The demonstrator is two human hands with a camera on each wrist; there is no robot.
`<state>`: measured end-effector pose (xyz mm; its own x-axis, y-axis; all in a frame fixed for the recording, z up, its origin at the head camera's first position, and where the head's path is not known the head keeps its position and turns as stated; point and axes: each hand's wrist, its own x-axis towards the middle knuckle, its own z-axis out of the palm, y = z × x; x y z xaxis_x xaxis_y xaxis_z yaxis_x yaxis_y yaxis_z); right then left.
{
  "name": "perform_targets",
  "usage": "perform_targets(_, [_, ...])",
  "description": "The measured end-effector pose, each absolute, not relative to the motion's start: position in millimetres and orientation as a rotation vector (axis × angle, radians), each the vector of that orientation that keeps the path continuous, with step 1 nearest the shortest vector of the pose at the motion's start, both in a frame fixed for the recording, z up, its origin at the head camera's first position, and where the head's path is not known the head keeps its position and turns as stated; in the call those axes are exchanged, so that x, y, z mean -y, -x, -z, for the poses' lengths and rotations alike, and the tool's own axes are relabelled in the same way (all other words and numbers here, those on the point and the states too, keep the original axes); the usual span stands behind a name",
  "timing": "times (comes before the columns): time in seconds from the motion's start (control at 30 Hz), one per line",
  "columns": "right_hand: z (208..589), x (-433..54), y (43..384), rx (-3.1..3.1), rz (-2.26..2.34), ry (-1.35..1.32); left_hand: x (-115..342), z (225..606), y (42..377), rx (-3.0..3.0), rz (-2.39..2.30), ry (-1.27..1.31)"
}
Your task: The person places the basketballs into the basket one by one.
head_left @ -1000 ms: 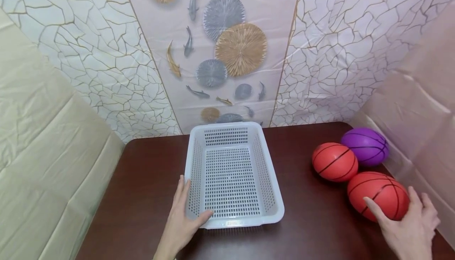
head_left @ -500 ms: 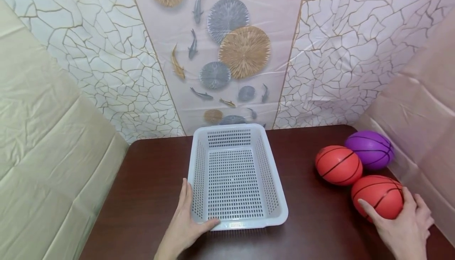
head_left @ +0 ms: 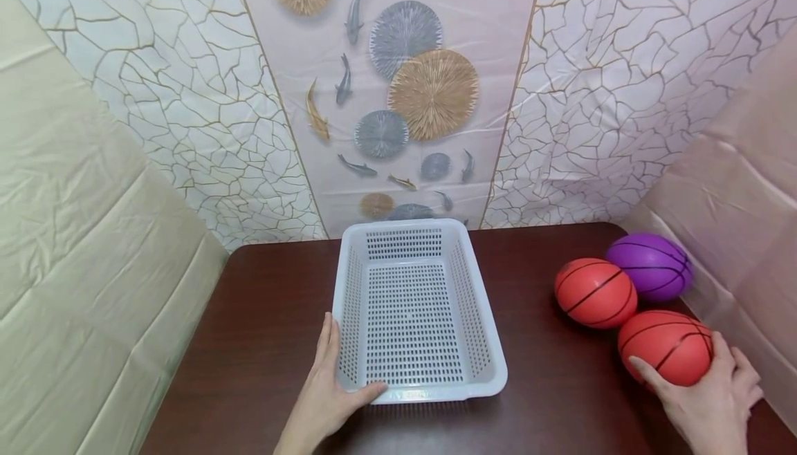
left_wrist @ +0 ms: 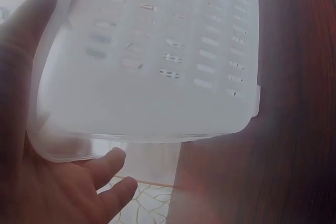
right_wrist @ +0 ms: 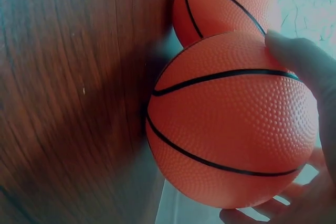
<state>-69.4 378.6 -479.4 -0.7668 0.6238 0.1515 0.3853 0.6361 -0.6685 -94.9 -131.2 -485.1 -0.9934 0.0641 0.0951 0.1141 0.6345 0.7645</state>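
Note:
My right hand [head_left: 710, 394] holds the nearer red toy basketball [head_left: 666, 346], its thumb on the left side and its fingers round the right. In the right wrist view this pebbled ball [right_wrist: 231, 124] with black lines fills the middle and overlaps a second red basketball [right_wrist: 226, 6]. That second ball [head_left: 596, 292] sits just behind it in the head view, beside a purple basketball [head_left: 649, 266]. A pale plastic basket [head_left: 492, 348] with slotted walls stands mid-table. At its near left corner, my left hand [head_left: 326, 396] rests with fairly straight fingers along the outer side and its thumb across the front rim.
The dark wooden table [head_left: 268, 344] meets a patterned backdrop [head_left: 398, 130] at the back. Padded beige panels flank both sides, and the right panel [head_left: 735, 234] stands close beside the balls and my right hand.
My right hand has closed in from loosely around the nearer red basketball to gripping it. The left hand stays at the basket's corner. The whole head view has shifted slightly.

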Motion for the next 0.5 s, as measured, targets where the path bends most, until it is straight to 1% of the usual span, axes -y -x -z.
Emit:
perform_targets(0.23, [479.9, -379.1, 70.5, 2.442, -0.867, 0.791, 130.4, 484.4, 95.8, 2.779, 1.303, 0.157])
perform_targets(0.5, [480.5, -377.5, 70.4, 2.421, -0.900, 0.841, 129.8, 483.3, 96.0, 2.801, 1.312, 0.130])
